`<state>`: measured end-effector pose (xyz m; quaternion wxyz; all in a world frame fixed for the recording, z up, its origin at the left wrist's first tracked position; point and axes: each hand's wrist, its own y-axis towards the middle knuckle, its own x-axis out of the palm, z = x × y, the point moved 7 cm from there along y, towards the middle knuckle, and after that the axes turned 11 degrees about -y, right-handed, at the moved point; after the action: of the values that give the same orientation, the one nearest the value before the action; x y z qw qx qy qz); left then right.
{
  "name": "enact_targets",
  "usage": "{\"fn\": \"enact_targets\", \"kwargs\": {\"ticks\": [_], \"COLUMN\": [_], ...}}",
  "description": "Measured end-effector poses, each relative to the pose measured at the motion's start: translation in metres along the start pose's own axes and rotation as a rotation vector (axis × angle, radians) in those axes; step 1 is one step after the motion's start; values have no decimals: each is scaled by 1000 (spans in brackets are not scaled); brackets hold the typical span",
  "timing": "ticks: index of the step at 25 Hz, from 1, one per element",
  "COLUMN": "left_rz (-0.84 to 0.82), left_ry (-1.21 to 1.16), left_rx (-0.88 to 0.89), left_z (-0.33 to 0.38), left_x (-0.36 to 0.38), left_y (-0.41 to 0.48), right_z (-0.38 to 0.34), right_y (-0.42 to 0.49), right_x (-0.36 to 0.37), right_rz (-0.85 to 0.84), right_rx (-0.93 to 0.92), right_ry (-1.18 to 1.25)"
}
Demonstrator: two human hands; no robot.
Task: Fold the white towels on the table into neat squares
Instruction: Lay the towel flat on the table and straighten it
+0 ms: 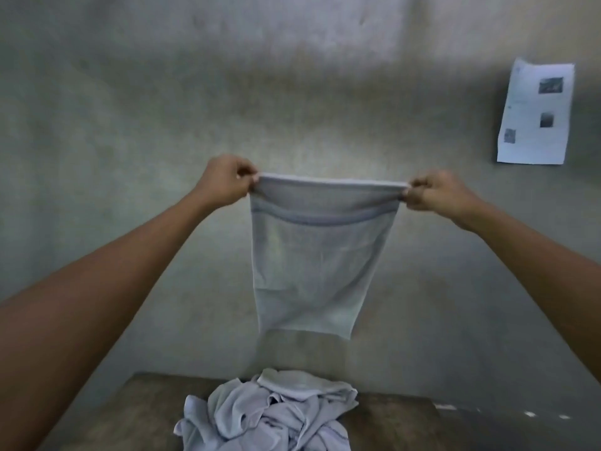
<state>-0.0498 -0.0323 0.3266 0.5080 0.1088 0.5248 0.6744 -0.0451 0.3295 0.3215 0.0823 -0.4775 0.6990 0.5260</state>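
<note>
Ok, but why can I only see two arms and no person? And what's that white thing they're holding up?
The camera sits on the person's head and looks forward and down, so you see what they see: their own two arms, not their face. There is just this one picture, taken from up there.

The left hand and the right hand each pinch a top corner of a white towel. It hangs straight down in the air, stretched flat between them, with a grey stripe near the top.

Below it is a brown table. On it lies a heap of crumpled white towels, not yet folded.

Behind is a bare wall, with a sheet of paper stuck on it at the right. It has small pictures, too blurry to read.
</note>
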Motion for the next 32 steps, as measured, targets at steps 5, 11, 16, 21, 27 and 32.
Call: {"fn": "enact_targets", "kwargs": {"ticks": [5, 11, 16, 21, 27, 32], "left_rz": [-740, -1268, -1470, -1178, -696, -505], "left_ry": [-189, -71, -54, 8, 97, 66], "left_rx": [-540, -883, -1073, -849, -501, -488], "left_z": [-50, -100, -138, -207, -296, -374], "left_x": [51, 102, 144, 196, 260, 316], "left_y": [-121, -260, -346, -352, -299, -255], "right_z": [56, 107, 150, 206, 256, 309], "right_y": [-111, -234, -308, -297, -223, -148], "right_x": [74, 155, 230, 297, 362, 428], "right_rz": [-684, -1118, -1428, -1161, -793, -652], "right_rx": [284, 523, 619, 501, 343, 409], "right_ry": [26, 142, 182, 150, 9, 49]}}
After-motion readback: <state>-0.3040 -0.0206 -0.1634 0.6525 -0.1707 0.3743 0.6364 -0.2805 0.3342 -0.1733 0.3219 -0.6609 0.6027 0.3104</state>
